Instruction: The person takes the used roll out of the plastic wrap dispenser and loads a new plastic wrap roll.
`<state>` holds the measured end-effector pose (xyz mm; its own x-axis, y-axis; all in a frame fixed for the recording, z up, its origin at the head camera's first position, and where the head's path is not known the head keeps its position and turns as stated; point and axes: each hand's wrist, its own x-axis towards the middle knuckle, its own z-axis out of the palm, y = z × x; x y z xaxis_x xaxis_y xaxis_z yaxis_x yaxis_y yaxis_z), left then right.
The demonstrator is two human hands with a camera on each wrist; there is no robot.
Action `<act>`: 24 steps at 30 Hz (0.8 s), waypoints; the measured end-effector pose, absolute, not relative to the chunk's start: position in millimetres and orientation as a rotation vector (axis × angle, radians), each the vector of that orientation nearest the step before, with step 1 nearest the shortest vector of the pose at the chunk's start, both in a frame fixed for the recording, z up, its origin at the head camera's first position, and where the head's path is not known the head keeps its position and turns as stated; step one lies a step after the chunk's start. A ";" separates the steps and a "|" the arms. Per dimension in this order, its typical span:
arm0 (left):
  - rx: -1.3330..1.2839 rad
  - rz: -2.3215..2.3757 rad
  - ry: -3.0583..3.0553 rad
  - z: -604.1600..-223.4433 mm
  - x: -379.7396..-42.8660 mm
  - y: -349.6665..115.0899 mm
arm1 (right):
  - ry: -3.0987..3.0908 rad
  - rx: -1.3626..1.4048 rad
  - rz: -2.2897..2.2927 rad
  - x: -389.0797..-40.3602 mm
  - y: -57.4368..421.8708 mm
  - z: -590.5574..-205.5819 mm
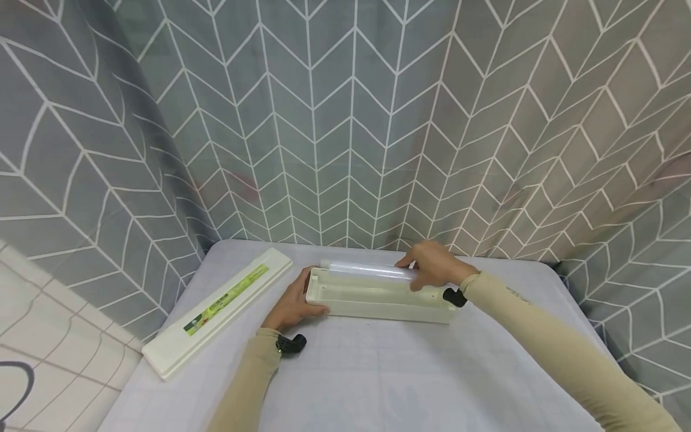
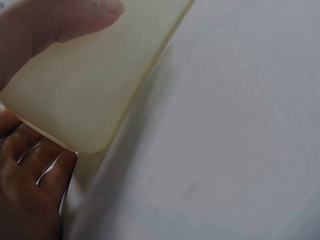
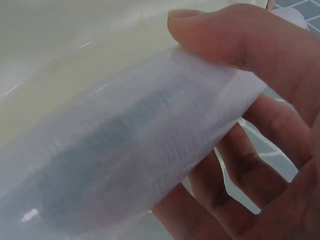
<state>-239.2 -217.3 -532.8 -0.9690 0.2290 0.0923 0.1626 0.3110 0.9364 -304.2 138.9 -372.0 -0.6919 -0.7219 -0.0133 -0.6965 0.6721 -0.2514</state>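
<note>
A long cream-white box (image 1: 378, 308), its top uncovered, sits on the table. My left hand (image 1: 294, 305) grips its left end, thumb along the near wall and fingers round the end; the left wrist view shows the thumb on the smooth pale wall (image 2: 75, 90). In my right hand (image 1: 436, 265) is a roll of clear plastic film (image 1: 367, 271), lying lengthwise over the box's far edge. The right wrist view shows the thumb on one side of the shiny roll (image 3: 130, 140) and the fingers on the other.
A long white lid (image 1: 227, 300) with a green and yellow label lies slanted at the left of the table. The table (image 1: 367, 372) has a pale cloth. Grey patterned curtains (image 1: 351, 120) hang behind and at both sides. White tiles (image 1: 48, 336) show at the lower left.
</note>
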 end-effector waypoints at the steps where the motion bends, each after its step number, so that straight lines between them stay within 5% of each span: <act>1: 0.369 1.772 2.494 -532.9 -239.1 -217.2 | 2.760 -1.195 -0.346 -304.5 136.4 -373.2; 24: 0.396 1.799 2.488 -533.8 -238.3 -217.5 | 2.688 -1.249 -0.261 -312.4 102.6 -407.7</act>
<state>-238.3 -217.5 -533.8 -0.9662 0.2323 0.1118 0.1790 0.2921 0.9395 -312.4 102.6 -407.7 -0.6365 -0.7675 -0.0761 -0.7386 0.6349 -0.2267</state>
